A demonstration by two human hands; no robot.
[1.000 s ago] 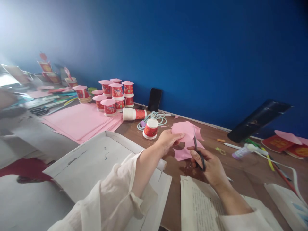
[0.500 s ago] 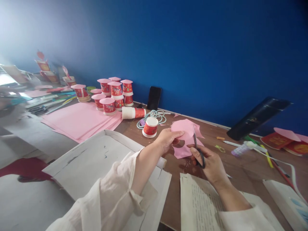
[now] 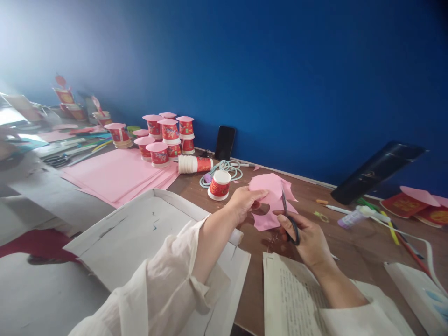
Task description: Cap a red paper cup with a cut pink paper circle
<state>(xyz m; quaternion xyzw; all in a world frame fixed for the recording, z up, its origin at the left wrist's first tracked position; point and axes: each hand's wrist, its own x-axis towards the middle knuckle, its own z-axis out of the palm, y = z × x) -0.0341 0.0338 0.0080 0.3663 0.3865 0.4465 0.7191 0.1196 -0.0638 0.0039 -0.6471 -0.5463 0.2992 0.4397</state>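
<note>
My left hand (image 3: 245, 203) pinches a piece of pink paper (image 3: 268, 186) by its left side, thumb on top. The paper has a rounded upper left edge, a jagged right side and a cut-out lower part. In my right hand (image 3: 308, 238) is a pair of scissors (image 3: 292, 225) with black handles, my fingers around the loops. Its blades point up and away from me, against the paper's right part. An upside-down red paper cup (image 3: 219, 187) with a white base stands left of the paper. Some of the blades is hidden by the paper.
Pink sheets (image 3: 115, 172) lie at the left, with red cups topped by pink discs (image 3: 157, 156) behind them. A phone (image 3: 225, 142) and a black bottle (image 3: 378, 172) lean on the blue wall. Near me lie a printed booklet (image 3: 290, 294) and a white box lid (image 3: 140, 233).
Hands, paper and scissors stay almost in the same place. The whole view has shifted very slightly.
</note>
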